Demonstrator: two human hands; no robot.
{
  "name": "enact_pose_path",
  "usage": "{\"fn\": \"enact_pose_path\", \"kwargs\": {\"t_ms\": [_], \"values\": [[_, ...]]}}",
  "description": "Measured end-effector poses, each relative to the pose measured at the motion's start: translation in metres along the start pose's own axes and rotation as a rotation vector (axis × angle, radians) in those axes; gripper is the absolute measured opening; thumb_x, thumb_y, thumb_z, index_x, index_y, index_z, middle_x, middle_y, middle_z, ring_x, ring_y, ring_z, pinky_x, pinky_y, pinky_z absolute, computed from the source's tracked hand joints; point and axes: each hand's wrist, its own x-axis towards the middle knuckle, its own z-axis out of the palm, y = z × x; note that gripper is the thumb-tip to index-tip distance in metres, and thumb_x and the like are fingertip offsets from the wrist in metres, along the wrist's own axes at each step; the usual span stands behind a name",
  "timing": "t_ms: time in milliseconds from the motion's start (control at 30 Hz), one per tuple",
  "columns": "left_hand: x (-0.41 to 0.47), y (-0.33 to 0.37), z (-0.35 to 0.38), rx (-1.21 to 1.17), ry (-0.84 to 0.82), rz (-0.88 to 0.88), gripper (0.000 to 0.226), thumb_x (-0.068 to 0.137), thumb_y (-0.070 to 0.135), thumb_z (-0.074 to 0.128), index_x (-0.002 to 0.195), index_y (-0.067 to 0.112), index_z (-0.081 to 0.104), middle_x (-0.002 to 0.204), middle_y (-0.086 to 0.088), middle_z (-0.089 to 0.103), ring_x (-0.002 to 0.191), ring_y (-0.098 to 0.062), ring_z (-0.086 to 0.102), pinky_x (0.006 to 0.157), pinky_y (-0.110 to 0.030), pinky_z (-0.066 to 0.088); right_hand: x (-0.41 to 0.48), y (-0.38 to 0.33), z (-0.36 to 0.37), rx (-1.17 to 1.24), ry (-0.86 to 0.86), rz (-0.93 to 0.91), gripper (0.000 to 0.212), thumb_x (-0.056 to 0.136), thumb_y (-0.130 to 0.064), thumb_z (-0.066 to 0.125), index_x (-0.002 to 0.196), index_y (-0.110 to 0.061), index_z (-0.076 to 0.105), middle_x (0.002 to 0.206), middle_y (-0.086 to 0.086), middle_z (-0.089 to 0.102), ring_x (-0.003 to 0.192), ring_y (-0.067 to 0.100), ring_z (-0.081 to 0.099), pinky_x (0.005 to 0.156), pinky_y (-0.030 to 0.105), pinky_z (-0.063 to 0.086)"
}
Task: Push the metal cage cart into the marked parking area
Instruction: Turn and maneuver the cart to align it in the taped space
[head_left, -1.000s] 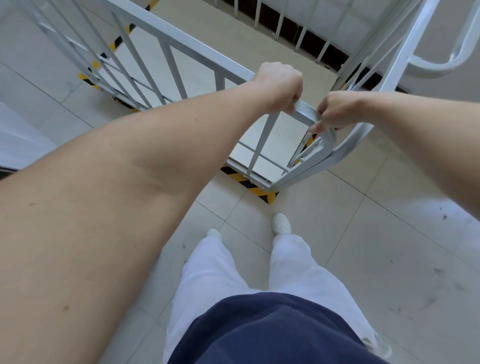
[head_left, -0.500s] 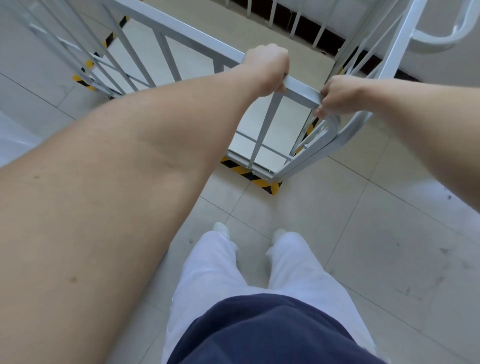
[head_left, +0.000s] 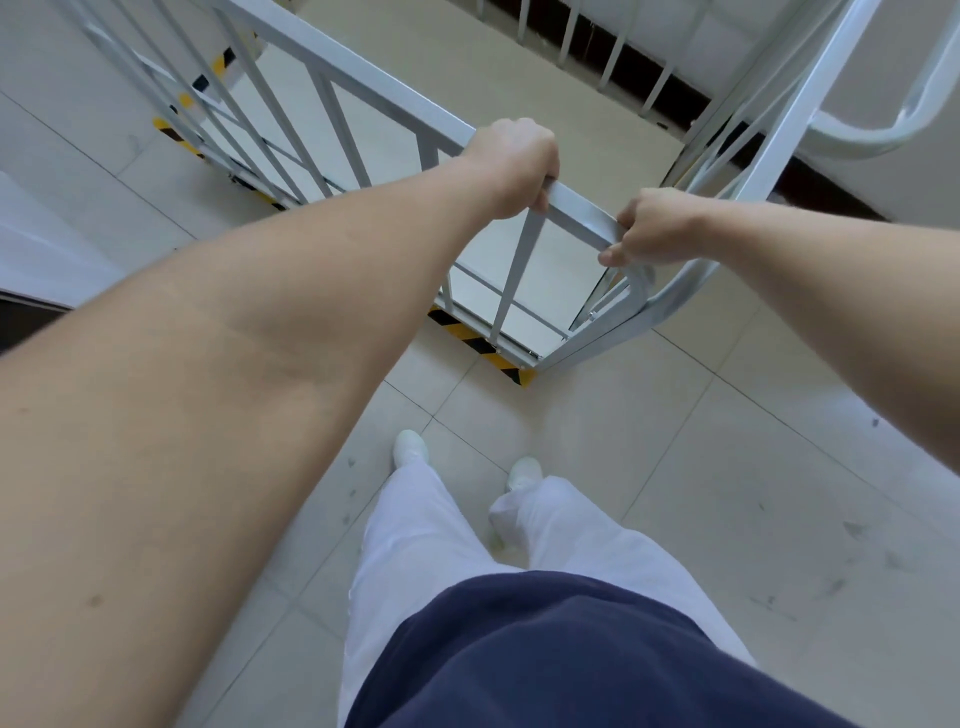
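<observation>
The metal cage cart (head_left: 332, 67) is light grey with vertical bars and stands right in front of me, seen from above. My left hand (head_left: 511, 169) grips its top rail near the close corner. My right hand (head_left: 657, 228) grips the same rail at the rounded corner post. Yellow-and-black striped floor tape (head_left: 480, 343) marks the parking area and shows under the cart's near base edge. More of that tape (head_left: 176, 132) lies at the far left behind the bars.
Pale floor tiles (head_left: 701, 467) spread around my feet in white shoes (head_left: 410, 447). A second grey cage frame (head_left: 883, 124) with a curved tube stands at the upper right. A dark gap with bars (head_left: 618, 47) runs along the far side.
The cart has rolled forward and I have stepped after it, left foot now ahead. Both hands keep their grip on the top rail. The striped tape sits farther under the cart's base.
</observation>
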Motion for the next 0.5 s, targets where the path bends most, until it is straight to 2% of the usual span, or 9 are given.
{"fn": "enact_pose_path", "kwargs": {"t_ms": [167,300,500], "values": [[0.002,-0.004,0.005,0.012,0.032,0.012,0.026,0.079,-0.002,0.051,0.064,0.019,0.054,0.078,-0.004,0.056,0.076,-0.031,0.050,0.060,-0.031,0.034,0.002,0.002,-0.002,0.011,-0.026,-0.018,0.035,0.087,-0.038,0.065,0.096,-0.004,0.068,0.081,0.008,0.059,0.082,0.028,0.056,0.071,0.029,0.041],[0.003,-0.018,0.002,0.016,0.036,0.030,0.029,0.081,-0.003,0.048,0.064,0.019,0.053,0.080,-0.003,0.057,0.081,-0.034,0.055,0.061,-0.031,0.036,0.009,-0.011,-0.007,0.001,-0.023,-0.014,0.035,0.086,-0.037,0.066,0.093,-0.003,0.067,0.072,0.006,0.056,0.073,0.027,0.056,0.052,0.024,0.037],[0.005,-0.036,-0.002,0.014,0.027,0.092,0.034,0.073,-0.009,0.040,0.067,0.021,0.055,0.096,-0.004,0.071,0.091,-0.035,0.061,0.063,-0.031,0.038,0.018,-0.027,-0.011,-0.012,-0.031,0.016,0.032,0.085,-0.032,0.068,0.092,0.000,0.067,0.074,0.010,0.058,0.067,0.026,0.057,0.049,0.022,0.037]]}}
